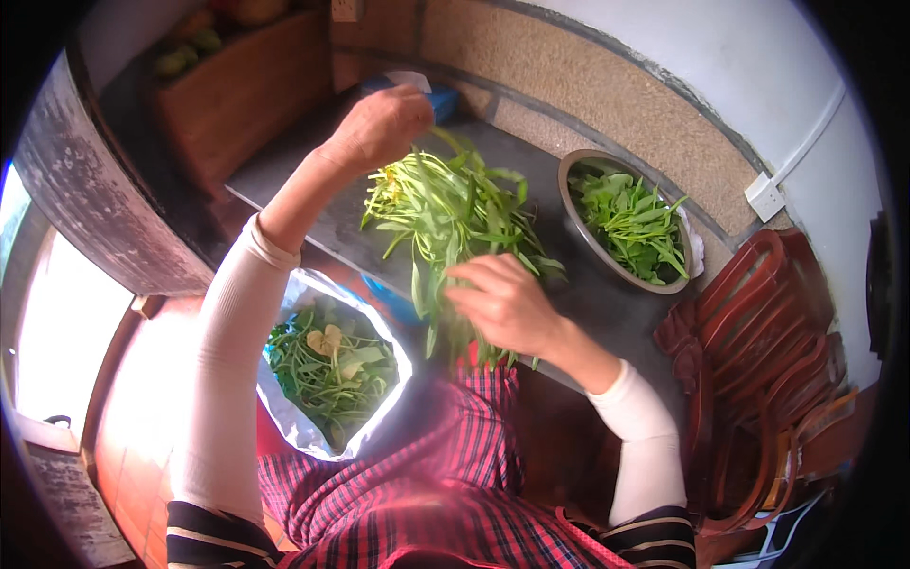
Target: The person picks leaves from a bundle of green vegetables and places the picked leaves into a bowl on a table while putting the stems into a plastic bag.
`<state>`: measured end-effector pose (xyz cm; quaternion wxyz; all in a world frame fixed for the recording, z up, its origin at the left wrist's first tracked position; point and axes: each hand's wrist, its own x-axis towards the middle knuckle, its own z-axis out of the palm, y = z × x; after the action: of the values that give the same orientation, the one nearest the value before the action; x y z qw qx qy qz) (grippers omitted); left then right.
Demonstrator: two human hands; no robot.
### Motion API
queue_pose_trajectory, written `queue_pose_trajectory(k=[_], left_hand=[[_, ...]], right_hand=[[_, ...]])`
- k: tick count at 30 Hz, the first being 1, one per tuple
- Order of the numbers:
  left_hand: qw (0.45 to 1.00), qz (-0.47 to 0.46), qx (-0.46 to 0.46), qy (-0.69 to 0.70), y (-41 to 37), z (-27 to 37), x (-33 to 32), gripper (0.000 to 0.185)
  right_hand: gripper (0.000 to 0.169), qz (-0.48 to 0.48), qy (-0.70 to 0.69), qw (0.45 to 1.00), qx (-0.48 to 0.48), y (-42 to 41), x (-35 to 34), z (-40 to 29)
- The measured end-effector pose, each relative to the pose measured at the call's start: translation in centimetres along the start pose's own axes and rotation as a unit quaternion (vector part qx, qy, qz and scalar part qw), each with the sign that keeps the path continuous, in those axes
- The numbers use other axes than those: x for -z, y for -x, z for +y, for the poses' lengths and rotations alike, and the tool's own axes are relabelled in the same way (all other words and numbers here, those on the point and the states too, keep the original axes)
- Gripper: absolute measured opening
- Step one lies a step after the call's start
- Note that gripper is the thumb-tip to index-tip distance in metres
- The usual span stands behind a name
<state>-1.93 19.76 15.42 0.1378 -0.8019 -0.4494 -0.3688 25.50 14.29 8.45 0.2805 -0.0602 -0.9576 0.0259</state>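
Note:
A loose bundle of leafy green vegetable stems [455, 199] lies on the dark tabletop [583, 334], its leaves hanging over the front edge. My left hand [387, 128] is raised above the bundle's far end with fingers curled; a green stem runs down from it. My right hand [501, 302] is over the near leaves, fingers spread and slightly blurred; whether it grips any leaf is unclear. A metal bowl [565, 178] at the right holds picked greens [633, 224]. Below the table edge at the left, a white-lined bag [405, 363] holds stems and leaves [341, 370], one yellowed.
A blue container [444, 103] stands at the table's back, by the stone wall [519, 50]. Dark red chairs [746, 320] are at the right. A wooden box [242, 92] with produce stands at the upper left. My checked apron [441, 491] covers my lap.

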Motion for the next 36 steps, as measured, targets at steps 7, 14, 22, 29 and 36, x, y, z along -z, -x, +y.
queue_pose_trajectory(k=[7,14,22,29,36], left_hand=[[0.972,0.103,0.193,0.081,7.7,4.4,6.2,0.016],[0.809,0.037,0.474,0.346,24.4,7.2,6.6,0.012],[0.690,-0.006,0.541,0.481,30.5,9.5,5.7,0.017],[0.676,-0.039,0.518,0.522,31.8,9.4,4.5,0.017],[0.708,-0.208,0.505,0.447,31.7,9.7,4.8,0.020]], right_hand=[[0.016,0.062,-0.103,0.993,-0.021,-2.0,-4.3,-4.2],[0.014,0.154,-0.198,0.967,-0.049,-3.9,-2.4,-11.4],[0.005,0.076,-0.124,0.989,0.035,-9.2,-8.0,-11.2],[0.007,-0.147,-0.059,0.987,-0.032,-8.2,-15.5,-11.1],[0.004,-0.154,0.004,0.987,-0.047,-5.5,-15.3,-11.8]])
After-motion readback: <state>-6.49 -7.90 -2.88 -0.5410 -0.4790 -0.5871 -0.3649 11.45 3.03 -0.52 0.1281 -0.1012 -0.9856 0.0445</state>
